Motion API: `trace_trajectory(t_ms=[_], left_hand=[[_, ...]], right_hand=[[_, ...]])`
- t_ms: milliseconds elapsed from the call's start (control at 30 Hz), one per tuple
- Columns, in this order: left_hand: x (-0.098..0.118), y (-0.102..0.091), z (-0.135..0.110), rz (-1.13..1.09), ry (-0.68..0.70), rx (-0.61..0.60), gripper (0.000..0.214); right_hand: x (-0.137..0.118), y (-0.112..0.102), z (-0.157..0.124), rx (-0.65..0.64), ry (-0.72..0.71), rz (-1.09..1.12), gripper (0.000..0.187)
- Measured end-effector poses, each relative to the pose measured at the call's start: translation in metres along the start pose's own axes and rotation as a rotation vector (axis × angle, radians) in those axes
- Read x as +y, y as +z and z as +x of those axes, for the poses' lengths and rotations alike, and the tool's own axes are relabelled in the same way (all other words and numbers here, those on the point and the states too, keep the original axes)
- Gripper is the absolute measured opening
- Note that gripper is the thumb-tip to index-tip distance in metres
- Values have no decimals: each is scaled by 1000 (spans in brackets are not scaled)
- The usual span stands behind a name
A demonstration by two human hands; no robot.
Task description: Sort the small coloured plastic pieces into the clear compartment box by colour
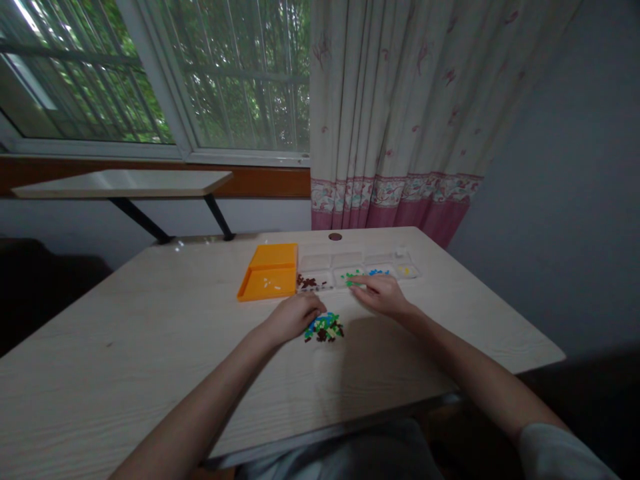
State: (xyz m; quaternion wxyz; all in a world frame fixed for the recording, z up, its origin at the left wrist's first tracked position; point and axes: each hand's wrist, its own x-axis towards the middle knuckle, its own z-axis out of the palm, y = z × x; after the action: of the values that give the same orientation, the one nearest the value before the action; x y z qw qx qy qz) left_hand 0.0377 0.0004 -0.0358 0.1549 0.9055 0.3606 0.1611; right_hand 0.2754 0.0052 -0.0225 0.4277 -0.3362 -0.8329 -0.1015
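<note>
A small heap of mixed building pieces [326, 328], green, blue, brown and pale yellow, lies on the table. My left hand [295, 317] rests at the heap's left edge, its fingers curled together; what they hold, if anything, is hidden. Further up stands a clear tray with compartments [346, 258]. Over its green pieces [349, 275] reaches my right hand [383, 294], index finger stretched out and thumb apart below it. No piece shows between those fingers. Brown pieces [307, 282], blue pieces [379, 272] and a few yellow pieces [406, 271] sit in other front compartments.
Left of the clear tray is an orange tray [242, 291] with several white pieces [270, 285] in its front part. A raised shelf [125, 181] on black legs stands at the back left. Behind the table [165, 333] are a window and a curtain [390, 120].
</note>
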Motion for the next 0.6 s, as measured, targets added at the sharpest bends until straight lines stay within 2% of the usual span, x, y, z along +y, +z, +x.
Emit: trace_trajectory(t_ms=[167,300,433,600], left_hand=[[-1,1,0,21,-58,23,23],[-2,0,0,74,-138,48,22],[-2,-2,2,98,-158,54,22],[-5,-2,1,97,-154,44,25]], right_hand=[[2,-2,0,-49,81,-14,26],[11,-1,1,-143,259,-21,29],[26,7,1,-188,426,-81,29],[40,14,-3,-274,492,-145,30]])
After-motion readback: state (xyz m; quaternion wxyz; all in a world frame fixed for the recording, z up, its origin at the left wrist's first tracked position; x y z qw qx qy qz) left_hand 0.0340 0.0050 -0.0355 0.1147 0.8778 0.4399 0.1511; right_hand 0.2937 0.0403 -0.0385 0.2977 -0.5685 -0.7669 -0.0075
